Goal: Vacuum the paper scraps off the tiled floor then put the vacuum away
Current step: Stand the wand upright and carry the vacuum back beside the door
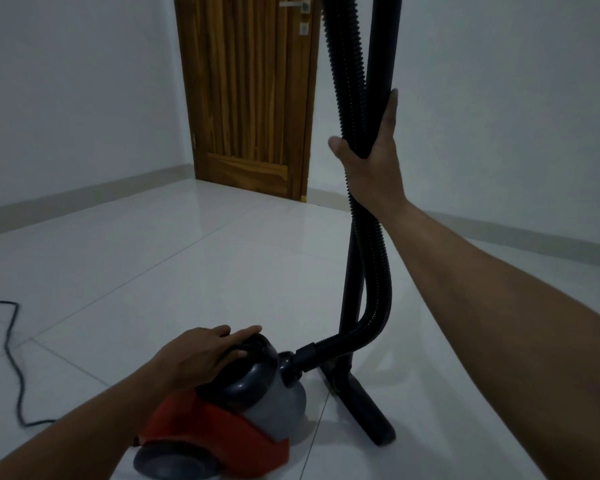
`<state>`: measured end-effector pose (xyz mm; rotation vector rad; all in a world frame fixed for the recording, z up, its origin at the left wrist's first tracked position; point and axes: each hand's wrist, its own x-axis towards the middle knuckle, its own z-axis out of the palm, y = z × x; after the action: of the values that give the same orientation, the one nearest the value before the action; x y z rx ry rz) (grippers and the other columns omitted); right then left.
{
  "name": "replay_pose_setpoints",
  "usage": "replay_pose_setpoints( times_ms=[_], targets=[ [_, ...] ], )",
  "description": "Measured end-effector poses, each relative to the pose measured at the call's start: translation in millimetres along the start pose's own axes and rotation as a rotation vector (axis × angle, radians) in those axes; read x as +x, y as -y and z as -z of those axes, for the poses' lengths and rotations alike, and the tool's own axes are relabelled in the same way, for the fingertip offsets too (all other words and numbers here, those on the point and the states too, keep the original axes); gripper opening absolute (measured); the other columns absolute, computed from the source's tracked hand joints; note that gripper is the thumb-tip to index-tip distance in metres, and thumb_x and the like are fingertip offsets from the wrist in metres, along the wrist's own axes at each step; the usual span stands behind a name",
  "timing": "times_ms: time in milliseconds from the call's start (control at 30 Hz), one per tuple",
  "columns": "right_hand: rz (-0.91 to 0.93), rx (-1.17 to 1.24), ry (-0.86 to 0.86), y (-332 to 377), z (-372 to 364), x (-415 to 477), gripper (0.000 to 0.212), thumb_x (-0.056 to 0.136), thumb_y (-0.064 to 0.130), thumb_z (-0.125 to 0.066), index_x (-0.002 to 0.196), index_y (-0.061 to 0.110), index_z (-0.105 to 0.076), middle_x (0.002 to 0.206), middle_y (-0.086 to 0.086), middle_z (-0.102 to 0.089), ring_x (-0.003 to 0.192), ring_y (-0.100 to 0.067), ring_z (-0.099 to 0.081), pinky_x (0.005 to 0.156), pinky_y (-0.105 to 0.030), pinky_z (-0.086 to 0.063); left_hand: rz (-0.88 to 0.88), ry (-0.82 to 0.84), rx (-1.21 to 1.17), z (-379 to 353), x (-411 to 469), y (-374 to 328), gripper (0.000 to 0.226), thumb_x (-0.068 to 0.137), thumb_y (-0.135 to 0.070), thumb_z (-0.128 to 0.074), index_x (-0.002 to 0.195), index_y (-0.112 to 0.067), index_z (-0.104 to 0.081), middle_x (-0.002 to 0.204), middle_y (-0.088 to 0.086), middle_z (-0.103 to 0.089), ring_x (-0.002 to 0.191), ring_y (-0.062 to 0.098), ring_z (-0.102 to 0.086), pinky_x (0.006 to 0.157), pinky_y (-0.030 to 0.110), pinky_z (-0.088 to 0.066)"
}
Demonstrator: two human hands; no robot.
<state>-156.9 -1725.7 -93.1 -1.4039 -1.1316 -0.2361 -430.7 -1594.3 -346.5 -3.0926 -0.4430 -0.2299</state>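
Fingers point(245, 331) of left hand point(201, 356) lie fairly straight and close together over the top handle of the vacuum point(274, 403). Left thumb is hidden, so can't tell if it hooks under. Right hand point(371, 157) is raised and clasps hose point(343, 81) and wand point(383, 46) together: thumb point(336, 147) pressed on the hose side, one finger stretched up along the wand, other fingers hidden behind.

Vacuum is red and grey and sits on the tiled floor point(153, 254) at its near edge, well apart from the walls. Hose plugs into its front and loops up beside the wand. Wand stands roughly upright, with floor nozzle point(368, 410) flat on the tiles just right of the vacuum. Black power cord point(11, 358) snakes along the floor's left edge. Closed wooden door point(250, 98) stands at the far edge.
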Motion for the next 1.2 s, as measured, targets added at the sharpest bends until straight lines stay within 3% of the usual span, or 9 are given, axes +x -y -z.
replay_pose_setpoints(
  times_ms=[233, 367, 533, 667, 733, 867, 1033, 1133, 1200],
  targets=[
    [-0.009, -0.032, -0.031, 3, -12, 3, 0.103, 0.088, 0.050, -0.064, 0.151, 0.048, 0.017, 0.127, -0.007, -0.051, 0.112, -0.025, -0.055, 0.097, -0.053, -0.052, 0.055, -0.104, -0.015, -8, -17, 2, 0.086, 0.079, -0.082, 0.013, 0.155, -0.054, -0.016, 0.107, -0.001, -0.064, 0.086, 0.027, -0.067, 0.069, 0.028, -0.038],
    [0.011, -0.069, -0.004, 10, -18, 7, 0.099, 0.094, 0.038, -0.061, 0.152, 0.044, 0.019, 0.121, -0.001, -0.045, 0.101, -0.015, -0.051, 0.090, -0.042, -0.051, 0.114, -0.160, -0.033, -10, -29, 4, 0.086, 0.079, -0.084, 0.011, 0.152, -0.056, -0.023, 0.101, 0.000, -0.066, 0.085, 0.030, -0.069, 0.068, 0.030, -0.039],
    [0.026, -0.071, -0.003, 16, -31, 22, 0.102, 0.088, 0.041, -0.060, 0.151, 0.044, 0.020, 0.123, -0.004, -0.050, 0.103, -0.027, -0.055, 0.087, -0.052, -0.056, 0.218, -0.125, -0.007, 4, -41, 6, 0.106, 0.068, -0.087, 0.023, 0.155, -0.050, -0.024, 0.108, 0.001, -0.065, 0.093, 0.026, -0.066, 0.078, 0.034, -0.048],
    [0.049, -0.036, -0.014, 10, -39, 35, 0.101, 0.091, 0.036, -0.060, 0.155, 0.033, 0.018, 0.123, 0.004, -0.044, 0.108, -0.021, -0.051, 0.083, -0.027, -0.048, 0.264, -0.121, 0.005, 13, -47, 2, 0.112, 0.064, -0.087, 0.028, 0.155, -0.049, -0.025, 0.109, 0.001, -0.065, 0.096, 0.026, -0.066, 0.081, 0.033, -0.049],
    [0.053, -0.001, -0.006, 7, -43, 44, 0.101, 0.091, 0.037, -0.060, 0.154, 0.035, 0.019, 0.123, 0.001, -0.047, 0.106, -0.020, -0.054, 0.080, -0.023, -0.047, 0.284, -0.119, 0.014, 19, -48, 2, 0.113, 0.063, -0.087, 0.028, 0.155, -0.049, -0.024, 0.112, 0.000, -0.065, 0.099, 0.025, -0.066, 0.083, 0.032, -0.049],
    [0.064, 0.008, 0.025, 12, -51, 56, 0.099, 0.092, 0.039, -0.058, 0.153, 0.039, 0.020, 0.119, -0.006, -0.053, 0.094, -0.015, -0.056, 0.070, -0.012, -0.043, 0.317, -0.131, 0.048, 36, -44, 3, 0.103, 0.069, -0.086, 0.019, 0.155, -0.049, -0.024, 0.114, -0.001, -0.066, 0.101, 0.024, -0.066, 0.084, 0.032, -0.048],
    [0.076, 0.017, 0.020, 29, -57, 84, 0.098, 0.089, 0.043, -0.056, 0.154, 0.038, 0.017, 0.108, -0.014, -0.059, 0.076, -0.023, -0.062, 0.061, -0.025, -0.055, 0.353, -0.194, 0.070, 69, -40, 7, 0.088, 0.080, -0.081, 0.001, 0.153, -0.046, -0.032, 0.109, 0.002, -0.068, 0.097, 0.027, -0.066, 0.079, 0.036, -0.049],
    [0.089, -0.013, 0.009, 43, -60, 102, 0.097, 0.090, 0.040, -0.055, 0.156, 0.031, 0.015, 0.112, -0.010, -0.058, 0.079, -0.019, -0.059, 0.063, -0.014, -0.053, 0.383, -0.210, 0.056, 94, -41, 12, 0.081, 0.084, -0.074, -0.005, 0.152, -0.044, -0.036, 0.106, 0.004, -0.069, 0.094, 0.029, -0.067, 0.076, 0.036, -0.050],
    [0.090, -0.009, 0.003, 52, -63, 118, 0.096, 0.091, 0.042, -0.056, 0.155, 0.032, 0.015, 0.110, -0.008, -0.055, 0.081, -0.028, -0.060, 0.062, -0.025, -0.058, 0.395, -0.212, 0.058, 116, -39, 14, 0.078, 0.086, -0.072, -0.007, 0.151, -0.043, -0.038, 0.104, 0.004, -0.069, 0.093, 0.028, -0.067, 0.075, 0.036, -0.049]
  ],
)
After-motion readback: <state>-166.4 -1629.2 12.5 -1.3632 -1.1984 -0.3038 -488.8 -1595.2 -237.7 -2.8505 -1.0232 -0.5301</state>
